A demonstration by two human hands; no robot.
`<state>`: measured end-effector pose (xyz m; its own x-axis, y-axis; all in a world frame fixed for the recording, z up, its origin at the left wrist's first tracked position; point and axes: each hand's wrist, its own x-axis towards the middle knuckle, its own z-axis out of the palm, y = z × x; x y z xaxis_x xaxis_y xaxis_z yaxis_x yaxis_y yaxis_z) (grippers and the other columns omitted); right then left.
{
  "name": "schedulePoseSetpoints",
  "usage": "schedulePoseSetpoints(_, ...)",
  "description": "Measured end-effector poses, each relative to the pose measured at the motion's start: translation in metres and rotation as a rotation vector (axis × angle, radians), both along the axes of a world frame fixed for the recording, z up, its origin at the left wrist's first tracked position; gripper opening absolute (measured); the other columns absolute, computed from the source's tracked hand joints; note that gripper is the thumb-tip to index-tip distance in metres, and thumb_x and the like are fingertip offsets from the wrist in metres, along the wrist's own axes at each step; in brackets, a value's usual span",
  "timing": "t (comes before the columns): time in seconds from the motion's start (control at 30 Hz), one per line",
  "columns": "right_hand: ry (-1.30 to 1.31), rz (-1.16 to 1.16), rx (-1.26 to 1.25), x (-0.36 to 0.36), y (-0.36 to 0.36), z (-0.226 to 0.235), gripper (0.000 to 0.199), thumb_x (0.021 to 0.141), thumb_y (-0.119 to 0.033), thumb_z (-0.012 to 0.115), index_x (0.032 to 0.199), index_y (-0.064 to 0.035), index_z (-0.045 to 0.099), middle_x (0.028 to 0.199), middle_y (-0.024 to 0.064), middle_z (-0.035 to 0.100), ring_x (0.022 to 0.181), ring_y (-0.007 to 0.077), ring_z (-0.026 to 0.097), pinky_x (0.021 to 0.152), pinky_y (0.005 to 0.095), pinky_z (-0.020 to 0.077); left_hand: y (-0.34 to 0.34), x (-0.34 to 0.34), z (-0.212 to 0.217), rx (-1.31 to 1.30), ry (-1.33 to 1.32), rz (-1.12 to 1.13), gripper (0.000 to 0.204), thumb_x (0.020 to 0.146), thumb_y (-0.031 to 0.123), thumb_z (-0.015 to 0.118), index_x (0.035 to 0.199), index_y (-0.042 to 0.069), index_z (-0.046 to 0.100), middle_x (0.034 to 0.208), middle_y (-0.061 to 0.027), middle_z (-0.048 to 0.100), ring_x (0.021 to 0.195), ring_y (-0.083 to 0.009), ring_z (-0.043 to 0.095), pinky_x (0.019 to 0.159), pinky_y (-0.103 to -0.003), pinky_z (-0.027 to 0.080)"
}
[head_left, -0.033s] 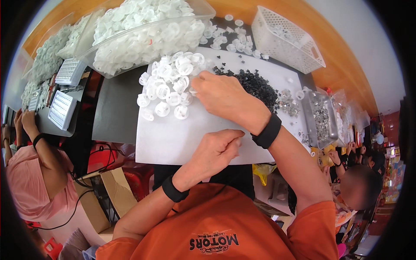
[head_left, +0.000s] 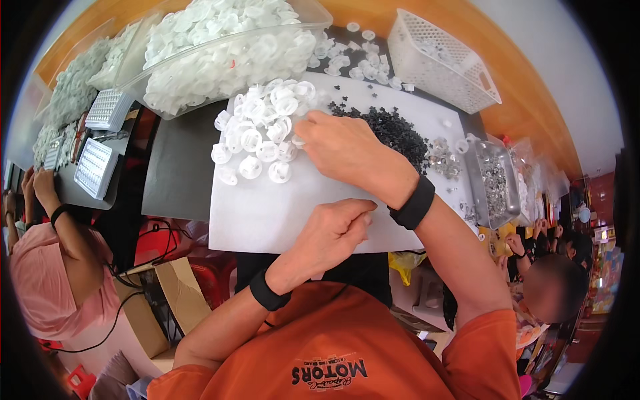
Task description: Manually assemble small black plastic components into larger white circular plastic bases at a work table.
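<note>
My right hand (head_left: 350, 152) reaches across a white mat (head_left: 267, 217), its fingers curled at the right edge of a heap of round white plastic parts (head_left: 251, 141). Its fingertips touch or nearly touch the heap; whatever they grip is hidden. Nearer to me, my left hand (head_left: 328, 235) hovers over the mat's front part, thumb and fingers pressed together. Anything between them is too small or covered to make out. Beyond my right wrist lies a pile of tiny black parts (head_left: 393, 131), with small clear or shiny pieces (head_left: 443, 160) to the right of it.
A big clear bin (head_left: 220, 63) heaped with white parts stands behind the mat. At the back right is a white perforated basket (head_left: 440, 63); a clear tray (head_left: 492, 183) of shiny pieces sits at the right. To the left, another person's hand (head_left: 44, 187) is near white gridded trays (head_left: 95, 169).
</note>
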<state>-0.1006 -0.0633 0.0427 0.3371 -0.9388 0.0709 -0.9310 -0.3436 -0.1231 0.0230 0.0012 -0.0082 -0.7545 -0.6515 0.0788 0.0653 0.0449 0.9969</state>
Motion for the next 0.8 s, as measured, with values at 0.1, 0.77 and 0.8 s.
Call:
schedulePoseSetpoints(0.1,-0.005,0.020,0.008,0.000,0.009,0.005,0.008,0.081,-0.006,0.052,0.086,-0.0023,0.056,0.083,0.0147,0.058,0.072,0.0350,0.062,0.061,0.0441,0.0502,0.001,-0.001,-0.004,-0.102,0.009,0.015,0.025,0.089,0.004,0.047,0.108,-0.006,0.060,0.082,-0.0125,0.065,0.068,-0.0169,0.066,0.063,-0.028,0.054)
schedulePoseSetpoints(0.77,-0.158,0.069,0.111,0.019,0.026,0.012,0.017,0.085,-0.021,0.056,0.090,-0.0044,0.056,0.088,0.0133,0.056,0.076,0.0347,0.060,0.065,0.0427,0.0488,0.002,0.067,0.036,0.255,0.014,0.161,0.025,0.096,0.015,0.049,0.106,-0.002,0.064,0.083,-0.0048,0.066,0.062,-0.0064,0.058,0.056,-0.022,0.048)
schedulePoseSetpoints(0.8,-0.157,0.069,0.108,0.021,0.026,0.011,0.017,0.085,-0.021,0.056,0.090,-0.0044,0.056,0.088,0.0133,0.056,0.076,0.0347,0.060,0.065,0.0427,0.0488,0.001,0.071,0.036,0.252,0.014,0.161,0.025,0.096,0.015,0.049,0.106,-0.002,0.064,0.083,-0.0048,0.066,0.062,-0.0064,0.058,0.056,-0.022,0.048)
